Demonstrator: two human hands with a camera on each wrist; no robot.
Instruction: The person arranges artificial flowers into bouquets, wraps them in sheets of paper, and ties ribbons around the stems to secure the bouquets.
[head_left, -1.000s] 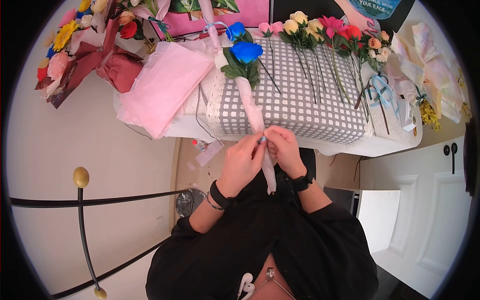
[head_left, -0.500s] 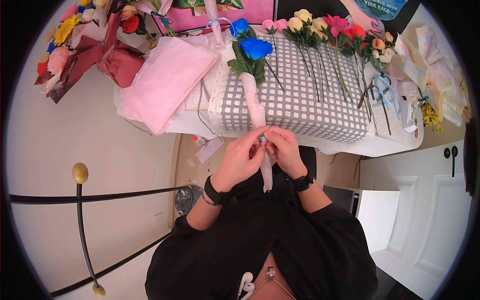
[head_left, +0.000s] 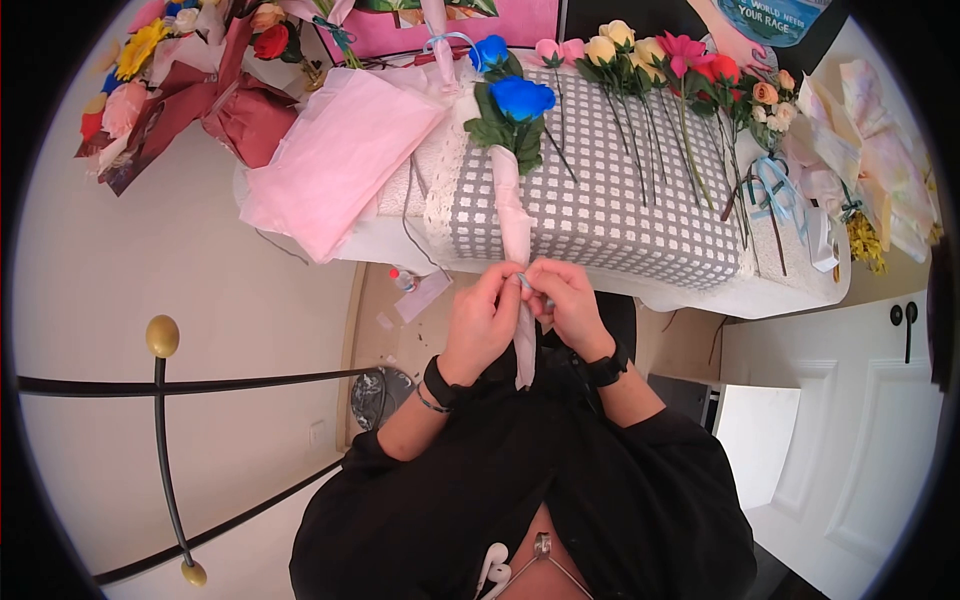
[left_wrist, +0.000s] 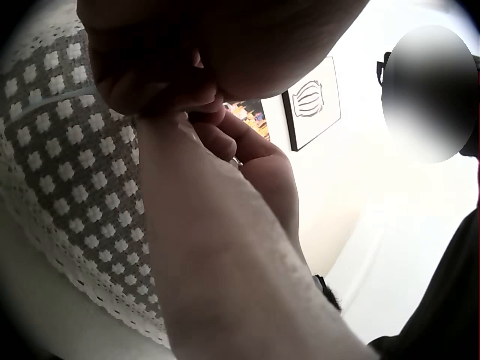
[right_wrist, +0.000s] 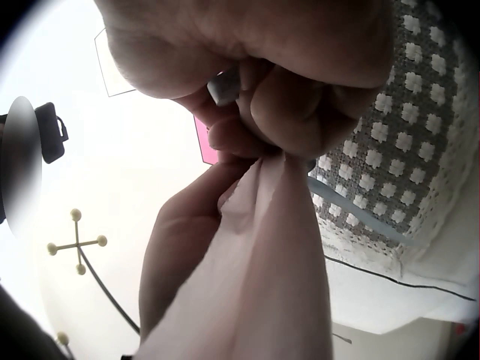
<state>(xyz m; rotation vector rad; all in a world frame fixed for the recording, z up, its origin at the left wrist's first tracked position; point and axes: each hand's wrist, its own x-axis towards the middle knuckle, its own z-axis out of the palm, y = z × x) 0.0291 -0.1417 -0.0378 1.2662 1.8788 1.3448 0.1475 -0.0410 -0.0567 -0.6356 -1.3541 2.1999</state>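
A blue rose [head_left: 522, 98] with green leaves lies at the table's front, its stem wrapped in pale pink paper [head_left: 512, 205]. The wrapped stem reaches past the table edge, and its lower end [head_left: 525, 365] hangs below both hands. My left hand [head_left: 482, 325] and right hand [head_left: 566, 308] meet at the wrap, pinching a light blue ribbon [head_left: 524, 281] against it. A ribbon tail [right_wrist: 360, 208] runs out over the checked cloth in the right wrist view; another stretch of ribbon [left_wrist: 54, 100] shows in the left wrist view. Fingers hide the ribbon's crossing.
Pink paper sheets [head_left: 340, 160] lie left of the rose on the checked cloth [head_left: 620, 220]. Loose yellow roses [head_left: 612, 45], a magenta flower [head_left: 684, 52] and red roses [head_left: 718, 68] line the back right. Wrapped bouquets [head_left: 240, 110] stand at the far left; blue ribbon loops [head_left: 775, 185] lie right.
The wrapped rose has swung more upright, its head to the right and its lower end to the left. Both hands stay at the ribbon, with the fingers shifting slightly.
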